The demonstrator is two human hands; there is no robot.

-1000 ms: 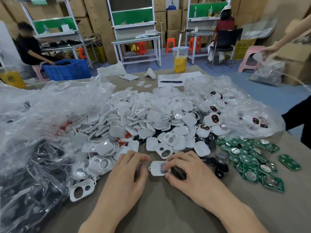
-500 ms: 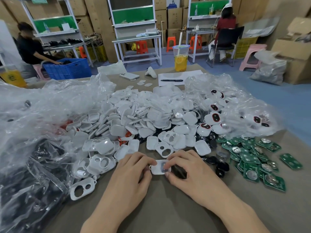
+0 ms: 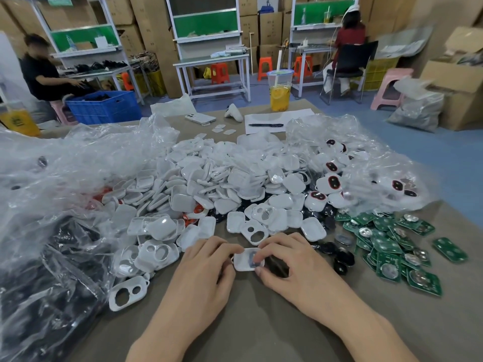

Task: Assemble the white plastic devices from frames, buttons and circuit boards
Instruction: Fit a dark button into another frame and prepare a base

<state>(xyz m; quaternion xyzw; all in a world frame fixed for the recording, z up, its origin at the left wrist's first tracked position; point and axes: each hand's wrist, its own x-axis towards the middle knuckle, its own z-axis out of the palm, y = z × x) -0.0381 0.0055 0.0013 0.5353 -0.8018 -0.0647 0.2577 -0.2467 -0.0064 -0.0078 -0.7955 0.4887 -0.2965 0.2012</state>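
Your left hand [image 3: 201, 270] has closed in on the shell [image 3: 245, 261], which lies on the table [image 3: 261, 322] just in front of the white heap [image 3: 209, 184]; it now pinches the left edge, and your right hand [image 3: 295, 267] pinches the right edge. Hold the shell flat and press evenly, so the insert likely seats square before you reach for a board [image 3: 450, 250] from the green pile [image 3: 386, 241].

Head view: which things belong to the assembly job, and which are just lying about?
Job: white piece held by left hand and right hand; holed frame; white shell pile; black buttons; green circuit boards.
Lying about: drink cup; phone; pen; paper.
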